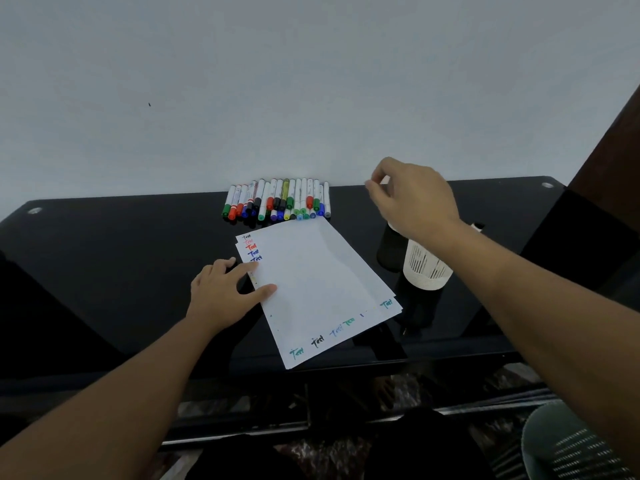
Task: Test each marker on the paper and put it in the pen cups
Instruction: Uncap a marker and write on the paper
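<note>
Along the desk's (104,271) far edge, against the wall, the markers (277,200) lie in one tight row, caps toward the person. Just nearer than the row sits the stack of paper (311,285), skewed, its near corner reaching toward the desk's front edge. Test words run down its left margin and along its near edge.

Left hand (221,292): fingers straight and spread, pressed flat on the left edge of the paper, holding the stack in place.

Right hand (412,199): raised above the cups, fingers curled. Something small and white shows at the fingertips; whether it is a marker cannot be told, so the grip stays undetermined.

Pen cups: a black cup (389,249) and a white slotted cup (427,268) stand touching or nearly so, just right of the paper. A black-tipped object shows behind the forearm; its identity is unclear.

Step in hand, as a judgement: the right hand is either delivering a tested marker to a cup or travelling between cups and row. Most markers remain untested, so the task looks early.

The next move calls for a reach left along the far edge, a pick from the row's right end, then uncapping.

Room for moving: open desk lies between the row and the cups, and wide dark surface left of the paper. The cups stand well inside the right edge. The row is packed, so a pick risks rolling neighbours.
</note>
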